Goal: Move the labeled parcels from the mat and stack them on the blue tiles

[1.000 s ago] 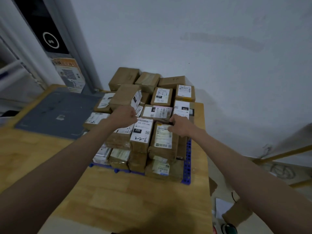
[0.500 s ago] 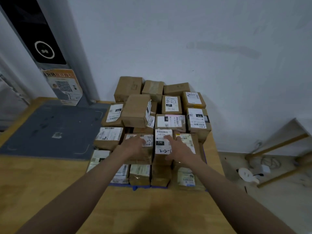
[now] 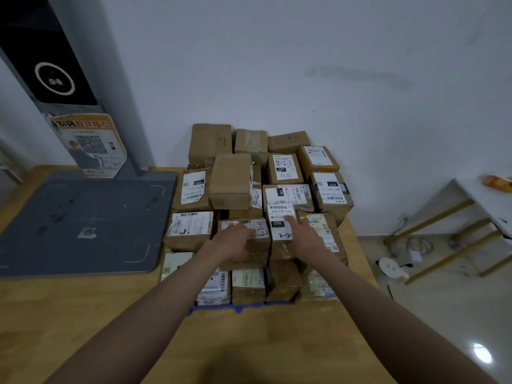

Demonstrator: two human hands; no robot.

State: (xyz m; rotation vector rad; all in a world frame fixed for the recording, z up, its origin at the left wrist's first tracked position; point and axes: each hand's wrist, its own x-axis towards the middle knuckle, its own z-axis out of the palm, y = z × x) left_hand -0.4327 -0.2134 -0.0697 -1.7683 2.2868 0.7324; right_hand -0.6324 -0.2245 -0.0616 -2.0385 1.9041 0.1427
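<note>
Several brown labeled parcels form a pile (image 3: 230,184) on the blue tiles (image 3: 241,307), whose edge shows at the pile's front. My left hand (image 3: 235,241) rests flat on a front parcel marked with handwriting (image 3: 259,231). My right hand (image 3: 306,236) lies beside it, fingers straight, touching the parcel labeled 220 (image 3: 279,220) and the one to its right (image 3: 322,231). Neither hand grips anything. The grey mat (image 3: 83,223) lies to the left with only a small scrap of paper (image 3: 87,232) on it.
A wooden table (image 3: 249,342) carries mat and pile. A grey scanner post (image 3: 69,87) with an orange poster stands behind the mat. White wall behind. To the right, the floor holds cables, a white disc (image 3: 389,267) and a white side table (image 3: 482,200).
Both hands have drawn back from the pile's upper middle to its front parcels and now lie flatter. The view has shifted, showing more of the mat and floor.
</note>
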